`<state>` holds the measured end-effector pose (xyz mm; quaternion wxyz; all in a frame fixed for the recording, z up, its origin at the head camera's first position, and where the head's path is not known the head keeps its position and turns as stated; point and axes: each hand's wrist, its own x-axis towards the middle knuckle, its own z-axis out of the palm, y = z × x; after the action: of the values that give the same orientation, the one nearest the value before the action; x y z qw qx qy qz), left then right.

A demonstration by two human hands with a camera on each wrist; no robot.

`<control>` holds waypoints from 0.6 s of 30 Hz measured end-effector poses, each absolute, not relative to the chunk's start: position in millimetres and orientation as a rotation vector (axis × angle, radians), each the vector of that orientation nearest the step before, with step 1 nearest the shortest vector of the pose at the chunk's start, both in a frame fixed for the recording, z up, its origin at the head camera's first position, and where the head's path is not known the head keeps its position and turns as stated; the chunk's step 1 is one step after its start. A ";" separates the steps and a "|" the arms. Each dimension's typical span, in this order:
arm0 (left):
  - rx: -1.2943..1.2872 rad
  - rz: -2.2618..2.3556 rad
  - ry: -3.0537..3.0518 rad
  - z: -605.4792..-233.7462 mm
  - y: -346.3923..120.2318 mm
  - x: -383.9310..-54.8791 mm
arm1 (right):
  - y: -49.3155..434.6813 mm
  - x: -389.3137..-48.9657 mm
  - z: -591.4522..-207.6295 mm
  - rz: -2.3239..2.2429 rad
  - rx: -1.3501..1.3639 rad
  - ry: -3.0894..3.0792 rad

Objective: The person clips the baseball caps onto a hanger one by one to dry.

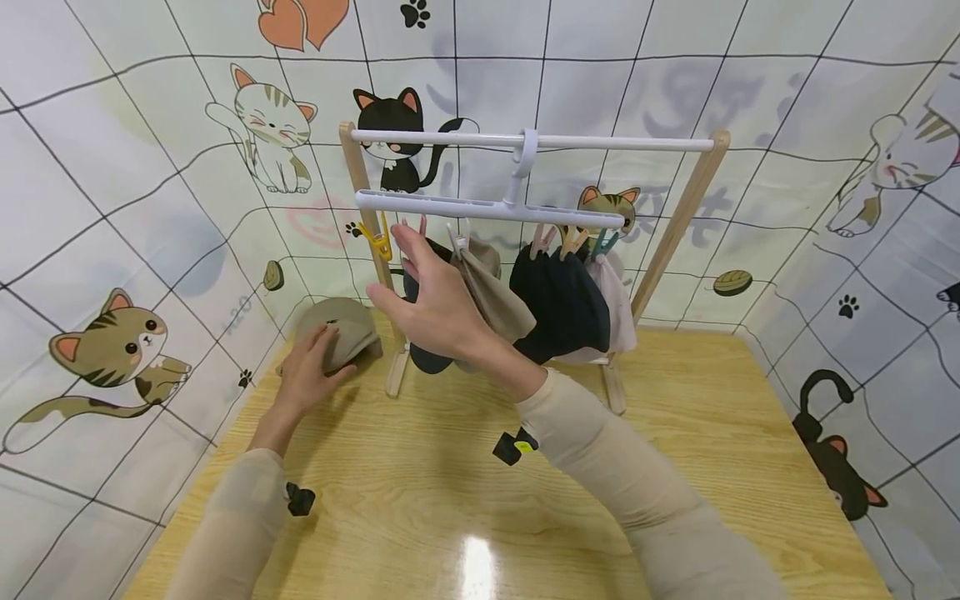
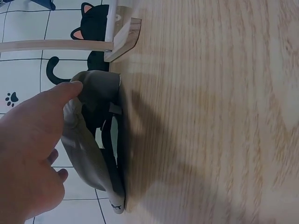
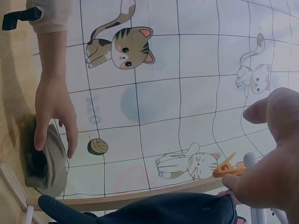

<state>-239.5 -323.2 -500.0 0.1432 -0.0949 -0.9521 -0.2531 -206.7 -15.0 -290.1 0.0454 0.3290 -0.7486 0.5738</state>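
Note:
My left hand (image 1: 306,377) reaches over a grey-olive cap (image 1: 347,323) on the table at the left, its fingers spread along the crown. In the left wrist view the thumb touches the cap's upper edge, and the hollow underside and back strap show. My right hand (image 1: 442,310) is raised at the left end of a white hanger (image 1: 442,204), fingers apart and holding nothing. Close to its fingertips a yellow clothespin (image 1: 381,243) hangs from the hanger. Beside and behind this hand hang a dark navy cap (image 1: 429,360) and a beige cap (image 1: 498,292), partly hidden by it.
Farther right on the hanger are a black cap (image 1: 566,300) and a pale pink cap (image 1: 619,304), held by clothespins. The hanger hooks over the white rail (image 1: 615,143) of a wooden-legged rack on the table (image 1: 420,500). A cat-print sheet surrounds the back and sides.

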 end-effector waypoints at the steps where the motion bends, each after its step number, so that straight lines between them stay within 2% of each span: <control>1: -0.266 -0.721 -2.755 -501.0 -322.8 -240.2 | -16.3 -207.2 -290.1 1.757 0.998 -2.288; 18: -0.254 -0.597 -2.633 -515.5 -322.3 -252.2 | -36.3 -215.0 -283.0 1.679 0.801 -2.474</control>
<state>-252.2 -322.3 -515.5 0.2131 -0.0915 -0.9487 -0.2151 -215.0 -36.3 -283.0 0.0233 0.2588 -0.7991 0.5422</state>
